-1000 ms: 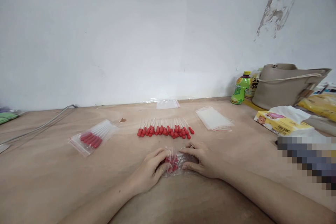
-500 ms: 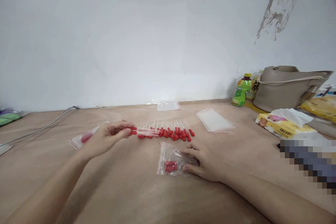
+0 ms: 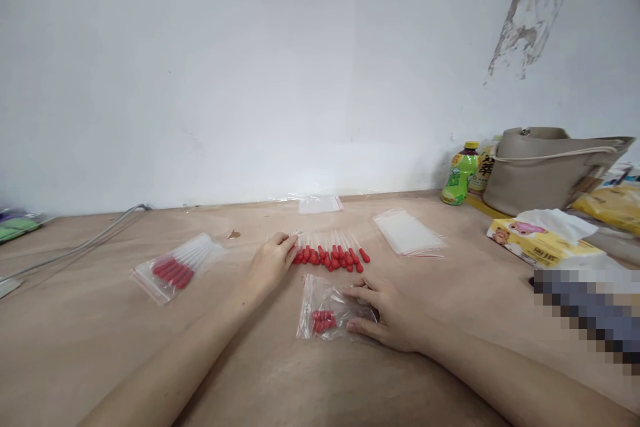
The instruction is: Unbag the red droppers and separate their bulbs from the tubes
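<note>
Red-bulbed droppers (image 3: pixel 330 257) lie in a row mid-table, and the left hand (image 3: pixel 273 259) reaches forward to their left end, fingers bent close together; whether they pinch any, I cannot tell. The right hand (image 3: pixel 387 313) rests low, thumb and fingers spread on the right end of a clear bag (image 3: pixel 330 297) holding red bulbs (image 3: pixel 324 323). Brown tabletop (image 3: pixel 280 380) runs back to a white wall (image 3: pixel 250 80), peeling at upper right above a beige handbag (image 3: pixel 540 177)

Slender, pale-stemmed droppers (image 3: pixel 334 259) lay crowded in a row, red ends facing the near side. Crinkled clear bag (image 3: pixel 337 295) lay just nearer, red bulbs (image 3: pixel 324 321) visible within.
</note>
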Available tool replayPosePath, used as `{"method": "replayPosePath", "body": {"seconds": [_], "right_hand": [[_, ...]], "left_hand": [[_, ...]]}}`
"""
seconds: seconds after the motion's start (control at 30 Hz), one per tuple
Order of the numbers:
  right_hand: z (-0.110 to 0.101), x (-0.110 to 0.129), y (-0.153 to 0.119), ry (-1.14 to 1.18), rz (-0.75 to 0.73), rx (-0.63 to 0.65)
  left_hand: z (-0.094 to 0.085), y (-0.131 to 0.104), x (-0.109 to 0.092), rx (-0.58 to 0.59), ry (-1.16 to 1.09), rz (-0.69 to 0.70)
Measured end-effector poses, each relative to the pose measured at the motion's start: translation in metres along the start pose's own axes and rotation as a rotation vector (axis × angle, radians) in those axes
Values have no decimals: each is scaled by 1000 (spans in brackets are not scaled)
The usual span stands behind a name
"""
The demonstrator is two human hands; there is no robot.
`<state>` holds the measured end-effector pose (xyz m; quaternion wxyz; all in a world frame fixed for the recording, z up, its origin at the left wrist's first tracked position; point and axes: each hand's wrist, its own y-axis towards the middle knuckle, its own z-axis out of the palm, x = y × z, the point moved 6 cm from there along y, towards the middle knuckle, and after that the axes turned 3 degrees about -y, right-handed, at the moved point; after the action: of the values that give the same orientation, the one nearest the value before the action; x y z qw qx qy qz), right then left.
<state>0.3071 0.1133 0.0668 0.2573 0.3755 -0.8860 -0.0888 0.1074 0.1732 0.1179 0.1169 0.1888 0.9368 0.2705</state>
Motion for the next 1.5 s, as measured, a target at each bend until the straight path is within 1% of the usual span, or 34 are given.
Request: {"method": "replayPosePath", "body": {"seconds": [0.1, 0.2, 0.27, 0.37, 0.43, 0.5, 0.57, 0.63, 0.73, 0.83, 0.87, 0.9, 0.97, 1.03, 1.07, 1.1, 1.17, 1.23, 1.3, 1.37, 1.43, 1.5], "right_hand": [[0, 0, 0, -12, -8, -5], [0, 1, 1, 2, -29, -8], [0, 0, 1, 10, -34, -13], [0, 0, 1, 9, -30, -24], [1, -1, 0, 5, -25, -23], [2, -2, 0, 1, -18, -19], [2, -2, 0, -1, -10, -16], [2, -2, 0, -1, -5, -15], [1, -1, 0, -1, -3, -11], [0, 0, 0, -6, -2, -13], [0, 0, 0, -8, -2, -15], [0, -1, 0, -10, -5, -17], [0, -1, 0, -11, -12, -16], [1, -1, 0, -9, -22, -16], [1, -1, 0, -8, -24, -16], [1, -1, 0, -6, -25, -13], [0, 0, 1, -1, -29, -6], [-1, 1, 1, 4, -37, 3], [-1, 3, 2, 14, -57, 6], [-2, 4, 2, 32, -80, -2], [-1, 4, 2, 47, -94, -7], [0, 3, 2, 51, -95, -3]], "left_hand": [[5, 0, -6, 36, 24, -17], [3, 0, -5, 38, 10, -56], [2, 2, -2, 15, -19, -94], [-6, 4, 10, -109, -160, -202], [-13, 4, 23, -216, -283, -296], [-19, 0, 37, -292, -359, -354], [-24, -6, 49, -330, -392, -384], [-24, -15, 57, -336, -391, -400], [-16, -27, 60, -284, -379, -399], [-5, -30, 54, -186, -348, -358], [-4, -30, 51, -175, -329, -337], [-5, -31, 48, -186, -308, -309], [-13, -35, 39, -252, -267, -232], [-20, -44, 26, -280, -260, -124], [-21, -50, 18, -256, -278, -57], [-21, -56, 8, -204, -309, 12], [-18, -70, -13, -69, -389, 135], [-16, -80, -32, 50, -471, 210], [-13, -83, -46, 156, -547, 225], [-11, -80, -57, 255, -600, 219], [-9, -75, -65, 346, -621, 212], [-9, -72, -68, 399, -631, 208]]}}
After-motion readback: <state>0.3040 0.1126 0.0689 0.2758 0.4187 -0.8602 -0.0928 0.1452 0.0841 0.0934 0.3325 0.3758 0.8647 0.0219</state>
